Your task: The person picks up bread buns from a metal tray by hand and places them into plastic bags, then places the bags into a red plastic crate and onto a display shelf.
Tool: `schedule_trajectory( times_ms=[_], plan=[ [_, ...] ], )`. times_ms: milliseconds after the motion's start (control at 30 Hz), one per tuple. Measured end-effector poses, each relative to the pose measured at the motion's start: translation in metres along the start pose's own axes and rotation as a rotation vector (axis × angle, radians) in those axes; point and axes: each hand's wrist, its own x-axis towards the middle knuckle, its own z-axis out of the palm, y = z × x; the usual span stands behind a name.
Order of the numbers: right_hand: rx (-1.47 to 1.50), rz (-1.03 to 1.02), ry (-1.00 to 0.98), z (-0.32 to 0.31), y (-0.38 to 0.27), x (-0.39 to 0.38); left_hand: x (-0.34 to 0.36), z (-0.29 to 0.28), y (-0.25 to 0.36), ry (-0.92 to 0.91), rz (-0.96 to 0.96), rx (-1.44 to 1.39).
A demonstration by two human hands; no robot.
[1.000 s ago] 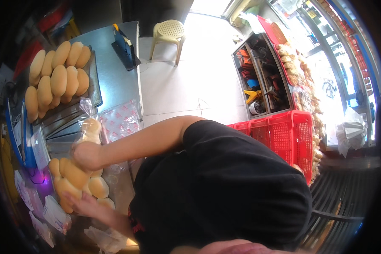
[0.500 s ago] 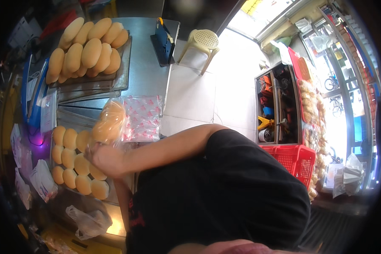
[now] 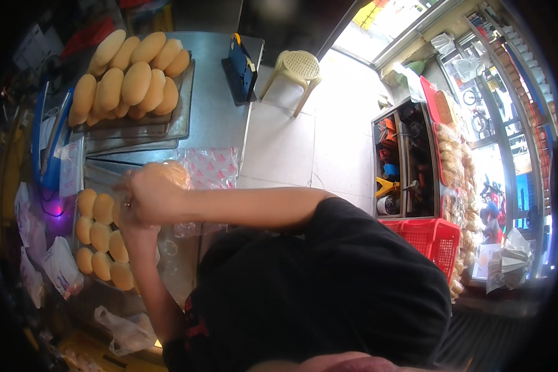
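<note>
Both my hands meet over the left side of the table. My right hand (image 3: 158,195) reaches across from the right, its fingers curled closed at the near side of a clear plastic bag of buns (image 3: 175,173). Most of that bag is hidden behind it. My left hand (image 3: 135,223) comes up from below, against the right wrist and fingers; its own fingers are mostly covered and blurred. Just left of the hands, several golden buns (image 3: 100,235) sit in rows on a tray. Flat printed plastic bags (image 3: 216,166) lie right of the bagged buns.
Oblong buns (image 3: 136,84) are piled on stacked trays (image 3: 183,127) at the table's far end. A dark blue stand (image 3: 239,68) is near its far right corner. Beyond are a plastic stool (image 3: 301,65), a shelf (image 3: 406,161) and a red crate (image 3: 425,242).
My right hand has moved farther away and now covers much of the bag. My left hand has come into view beside it. Buns at the tray's right side no longer show.
</note>
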Motion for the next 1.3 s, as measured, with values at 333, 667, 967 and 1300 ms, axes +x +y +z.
schedule_trajectory(
  times_ms=[333,667,967,1300],
  plan=[
    [0.124,0.144,-0.152,-0.089,0.012,0.013,-0.012,-0.073,0.023,0.284,0.250,0.335],
    [0.573,0.321,-0.065,-0.073,0.031,0.023,0.022,0.004,0.012,-0.009,-0.018,-0.326],
    [0.544,0.221,-0.194,-0.089,0.079,0.009,0.043,0.022,-0.010,0.139,0.082,-0.223],
    [0.181,0.250,0.066,-0.065,0.159,0.025,0.091,0.064,-0.033,0.027,-0.105,-0.346]
  ],
)
